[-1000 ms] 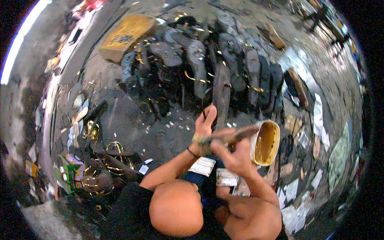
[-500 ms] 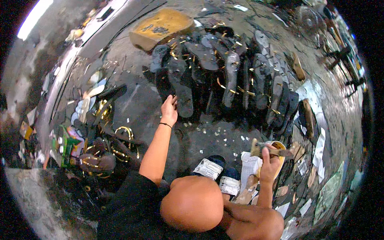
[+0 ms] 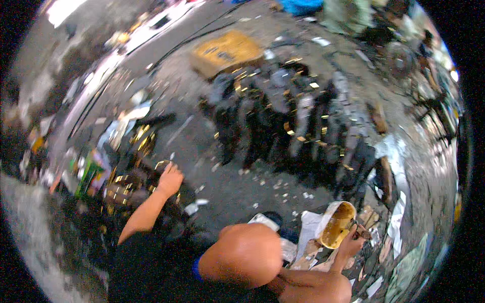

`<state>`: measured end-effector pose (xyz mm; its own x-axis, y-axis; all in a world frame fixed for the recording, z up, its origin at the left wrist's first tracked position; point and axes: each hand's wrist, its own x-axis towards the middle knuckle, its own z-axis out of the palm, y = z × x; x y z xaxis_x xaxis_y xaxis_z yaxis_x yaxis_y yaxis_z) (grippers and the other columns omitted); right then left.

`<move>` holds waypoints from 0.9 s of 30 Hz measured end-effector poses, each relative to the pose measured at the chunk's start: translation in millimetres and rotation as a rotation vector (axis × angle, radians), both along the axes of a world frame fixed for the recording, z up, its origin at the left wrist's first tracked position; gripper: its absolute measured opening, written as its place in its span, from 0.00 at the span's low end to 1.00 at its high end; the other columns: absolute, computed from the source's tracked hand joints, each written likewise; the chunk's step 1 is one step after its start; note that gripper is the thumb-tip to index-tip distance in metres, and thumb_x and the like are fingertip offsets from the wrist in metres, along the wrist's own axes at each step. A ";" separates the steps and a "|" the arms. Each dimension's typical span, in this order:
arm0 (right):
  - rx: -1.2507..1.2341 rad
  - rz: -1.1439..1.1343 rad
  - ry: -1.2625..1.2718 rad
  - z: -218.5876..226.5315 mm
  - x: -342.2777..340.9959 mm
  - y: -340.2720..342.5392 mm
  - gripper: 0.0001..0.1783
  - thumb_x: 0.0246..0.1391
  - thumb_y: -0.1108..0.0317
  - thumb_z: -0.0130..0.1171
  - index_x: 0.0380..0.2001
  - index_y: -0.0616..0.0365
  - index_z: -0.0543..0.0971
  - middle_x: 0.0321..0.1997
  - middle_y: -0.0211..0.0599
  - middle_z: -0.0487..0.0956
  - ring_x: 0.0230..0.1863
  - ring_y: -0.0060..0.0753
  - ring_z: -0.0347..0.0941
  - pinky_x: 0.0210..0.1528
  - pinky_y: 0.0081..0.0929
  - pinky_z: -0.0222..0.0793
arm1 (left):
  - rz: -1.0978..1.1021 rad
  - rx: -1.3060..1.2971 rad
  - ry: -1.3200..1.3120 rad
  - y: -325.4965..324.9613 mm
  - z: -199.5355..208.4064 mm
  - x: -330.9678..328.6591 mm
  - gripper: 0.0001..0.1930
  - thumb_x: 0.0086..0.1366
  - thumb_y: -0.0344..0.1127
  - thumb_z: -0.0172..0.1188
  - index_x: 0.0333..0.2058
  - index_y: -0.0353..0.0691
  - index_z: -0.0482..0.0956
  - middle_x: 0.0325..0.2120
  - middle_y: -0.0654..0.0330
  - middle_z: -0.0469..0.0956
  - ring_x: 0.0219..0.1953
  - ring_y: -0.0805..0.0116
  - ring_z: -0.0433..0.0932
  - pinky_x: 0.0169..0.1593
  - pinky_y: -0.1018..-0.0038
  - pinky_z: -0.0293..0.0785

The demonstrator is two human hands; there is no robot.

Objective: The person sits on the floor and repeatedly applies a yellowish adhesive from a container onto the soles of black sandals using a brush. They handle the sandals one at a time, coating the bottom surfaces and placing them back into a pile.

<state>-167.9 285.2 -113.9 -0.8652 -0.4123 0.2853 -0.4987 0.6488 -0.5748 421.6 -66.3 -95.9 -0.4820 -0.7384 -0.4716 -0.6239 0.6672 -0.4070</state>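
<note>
My left hand (image 3: 171,181) is over the left-hand heap, its fingers beside a gold-trimmed curved strap (image 3: 161,164). Blur hides whether they grip it. My right hand (image 3: 351,241) is closed round a brush (image 3: 362,233) at the side of a round pot (image 3: 329,209) with a yellowish-brown coating inside; the bristle end is hard to make out. Beyond my knees, dark sandal soles (image 3: 303,108) stand in close rows, small gold pieces glinting among them. Gold-trimmed dark straps (image 3: 121,189) are heaped at the left.
A yellow box-like block (image 3: 227,50) with small dark pieces on top stands behind the soles. White paper (image 3: 308,227) lies beside the pot, and small pale scraps (image 3: 278,187) litter the dark floor. Assorted scraps (image 3: 399,222) spread along the right. Black cables (image 3: 197,38) run across the back left.
My left hand has moved from the front of the sole rows leftward and nearer, to the strap heap. My right hand has lowered the brush to the pot. The view has shifted.
</note>
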 end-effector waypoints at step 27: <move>-0.297 0.293 -0.934 82.3 42.8 -46.0 0.14 0.61 0.66 0.62 0.45 0.63 0.77 0.40 0.29 0.78 0.40 0.20 0.72 0.45 0.21 0.69 | -0.367 0.866 0.932 47.9 -90.8 -372.1 0.44 0.55 0.54 0.68 0.66 0.42 0.61 0.69 0.47 0.54 0.73 0.47 0.45 0.73 0.55 0.41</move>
